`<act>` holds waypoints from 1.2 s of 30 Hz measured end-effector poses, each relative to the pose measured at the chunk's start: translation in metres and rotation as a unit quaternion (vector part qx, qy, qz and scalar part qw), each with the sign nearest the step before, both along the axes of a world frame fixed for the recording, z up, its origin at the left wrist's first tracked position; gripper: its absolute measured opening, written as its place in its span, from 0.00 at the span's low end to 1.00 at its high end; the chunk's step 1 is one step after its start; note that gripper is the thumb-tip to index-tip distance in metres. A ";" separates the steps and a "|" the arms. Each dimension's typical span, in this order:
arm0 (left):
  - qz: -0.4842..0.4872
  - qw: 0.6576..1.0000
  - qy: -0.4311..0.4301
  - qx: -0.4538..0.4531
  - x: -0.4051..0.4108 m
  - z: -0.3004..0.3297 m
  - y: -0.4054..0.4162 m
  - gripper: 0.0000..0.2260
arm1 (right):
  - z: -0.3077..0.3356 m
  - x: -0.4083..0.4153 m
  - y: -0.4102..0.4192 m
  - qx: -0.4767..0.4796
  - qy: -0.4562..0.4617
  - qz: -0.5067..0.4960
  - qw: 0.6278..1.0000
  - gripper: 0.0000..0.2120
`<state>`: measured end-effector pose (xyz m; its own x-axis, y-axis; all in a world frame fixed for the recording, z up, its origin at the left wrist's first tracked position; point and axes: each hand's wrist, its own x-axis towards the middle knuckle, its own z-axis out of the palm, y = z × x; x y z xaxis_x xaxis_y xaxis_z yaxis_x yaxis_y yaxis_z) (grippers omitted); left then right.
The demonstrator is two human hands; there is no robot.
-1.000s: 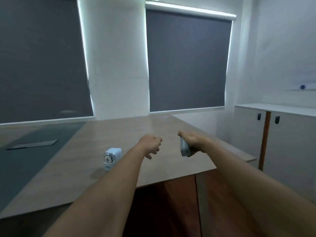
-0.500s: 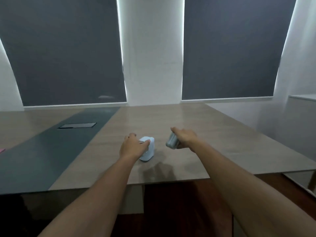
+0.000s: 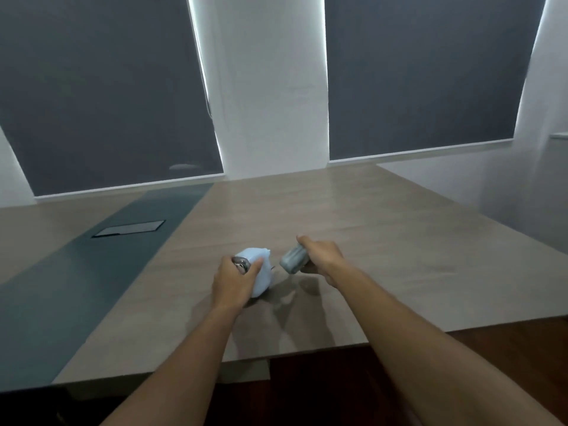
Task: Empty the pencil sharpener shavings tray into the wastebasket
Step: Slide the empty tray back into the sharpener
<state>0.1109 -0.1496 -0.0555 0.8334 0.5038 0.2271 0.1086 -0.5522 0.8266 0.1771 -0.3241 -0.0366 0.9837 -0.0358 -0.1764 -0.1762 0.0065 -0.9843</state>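
The left hand [image 3: 235,279] is clamped on the pale blue pencil sharpener [image 3: 257,273], which sits on the wooden surface [image 3: 384,241] near its near edge. Its fingers [image 3: 256,265] are curled around the near-left side and top, over the metal front fitting. Just right of it, the right hand [image 3: 322,256] grips the grey shavings tray [image 3: 293,262] with fingers closed tight round its far end; the open near end points left toward the sharpener and is close to it, but not touching. No wastebasket is visible.

Risks, left first:
- The sharpener looks light and is steadied by one hand only. A sideways push from the tray could skid or tip it if the left grip is slack.
- The tray is tilted with its open end leading. Whether any shavings are inside cannot be seen; if some are, they could spill onto the surface.
- If the tray is headed for its slot, meeting it crooked could jam it or leave it half seated. The slot itself is hidden behind the left hand, so alignment is hard to judge.
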 end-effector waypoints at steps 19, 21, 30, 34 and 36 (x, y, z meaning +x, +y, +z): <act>-0.007 0.977 0.016 -0.212 0.009 0.028 -0.006 0.29 | 0.010 -0.008 0.011 0.124 0.030 0.074 0.989 0.19; -0.020 0.975 0.006 -0.221 0.004 0.035 -0.009 0.26 | 0.013 -0.015 0.013 0.127 0.029 0.092 0.987 0.16; -0.028 0.969 -0.020 -0.246 -0.013 0.052 -0.001 0.24 | 0.028 -0.047 0.040 0.070 0.009 0.134 0.989 0.21; -0.025 0.971 -0.021 -0.238 -0.030 0.055 0.013 0.27 | 0.034 -0.059 0.047 0.041 0.006 0.134 0.990 0.25; -0.011 0.973 -0.023 -0.227 -0.041 0.057 0.022 0.30 | 0.035 -0.067 0.055 0.035 0.015 0.162 0.986 0.26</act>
<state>0.0694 -0.1276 0.0016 0.8394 0.5430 0.0231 0.0569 -0.1301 0.9899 0.1104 -0.2689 -0.0011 0.9357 0.2935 -0.1958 -0.2089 0.0138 -0.9778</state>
